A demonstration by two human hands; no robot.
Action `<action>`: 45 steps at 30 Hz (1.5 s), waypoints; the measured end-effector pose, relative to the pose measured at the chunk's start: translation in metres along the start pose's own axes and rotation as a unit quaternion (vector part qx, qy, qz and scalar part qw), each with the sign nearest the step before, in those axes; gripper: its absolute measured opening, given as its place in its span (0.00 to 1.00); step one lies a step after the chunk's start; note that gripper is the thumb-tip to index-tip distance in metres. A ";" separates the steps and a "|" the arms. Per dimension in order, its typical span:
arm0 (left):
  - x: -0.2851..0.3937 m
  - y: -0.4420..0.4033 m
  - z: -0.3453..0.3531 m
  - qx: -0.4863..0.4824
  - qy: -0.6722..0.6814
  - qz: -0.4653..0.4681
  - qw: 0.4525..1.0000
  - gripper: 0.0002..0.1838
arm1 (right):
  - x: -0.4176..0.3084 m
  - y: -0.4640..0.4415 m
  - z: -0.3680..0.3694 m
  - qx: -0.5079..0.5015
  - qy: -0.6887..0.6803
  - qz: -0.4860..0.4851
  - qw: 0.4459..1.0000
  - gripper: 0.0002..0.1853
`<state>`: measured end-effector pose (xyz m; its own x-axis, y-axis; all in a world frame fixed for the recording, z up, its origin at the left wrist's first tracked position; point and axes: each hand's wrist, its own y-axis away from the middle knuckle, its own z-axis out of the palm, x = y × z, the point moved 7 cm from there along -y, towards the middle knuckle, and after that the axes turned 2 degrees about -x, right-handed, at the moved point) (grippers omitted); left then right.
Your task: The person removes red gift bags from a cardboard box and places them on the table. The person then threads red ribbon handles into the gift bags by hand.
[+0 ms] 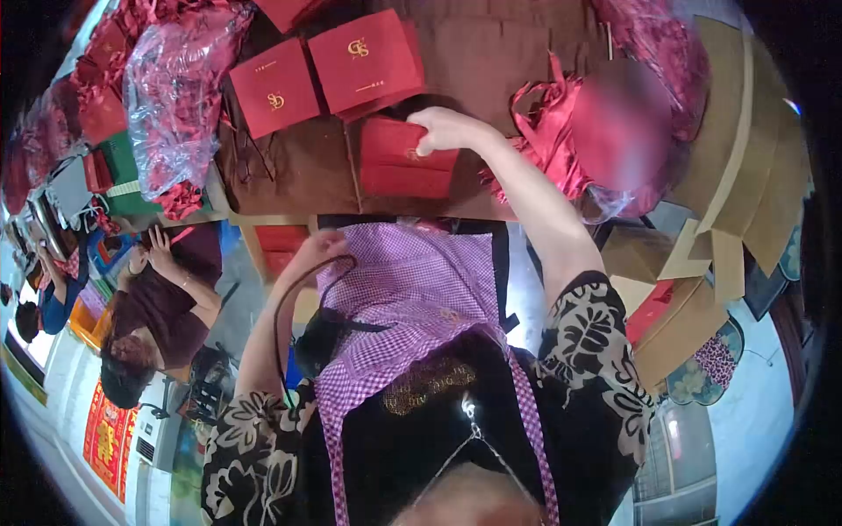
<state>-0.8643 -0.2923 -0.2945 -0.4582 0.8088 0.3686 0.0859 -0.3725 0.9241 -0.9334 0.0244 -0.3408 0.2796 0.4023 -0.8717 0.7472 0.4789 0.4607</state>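
My right hand (449,130) reaches across the brown-covered table and grips the top edge of a flat red packet (405,175), its thumb over the face and fingers behind. The packet lies near the table's front edge and bears small gold print, partly hidden. My left hand (326,249) is bent in front of the purple checked apron (403,263), below the table edge. Its fingers look curled and somewhat blurred; whether anything is in them cannot be made out. Close by it loops a dark cord (289,307). Beyond the packet lie red boxes (367,66) with gold lettering.
Red ribbons (548,131) lie to the right, beside plastic-wrapped red goods. Another clear plastic bag (180,96) of red items sits at the left. Open cardboard boxes (719,175) stand at the far right. A co-worker (162,307) is at the table's left.
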 end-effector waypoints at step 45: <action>-0.087 -0.022 0.008 0.295 -0.352 0.114 0.881 0.33 | 0.075 0.202 0.334 -0.127 -0.129 0.152 0.972 0.16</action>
<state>-0.8194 -0.3504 -0.3461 0.2740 0.9028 0.3315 0.6450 -0.4282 0.6330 -0.5602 -0.1090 -0.3687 0.6308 0.3625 -0.6861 0.4424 0.5585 0.7017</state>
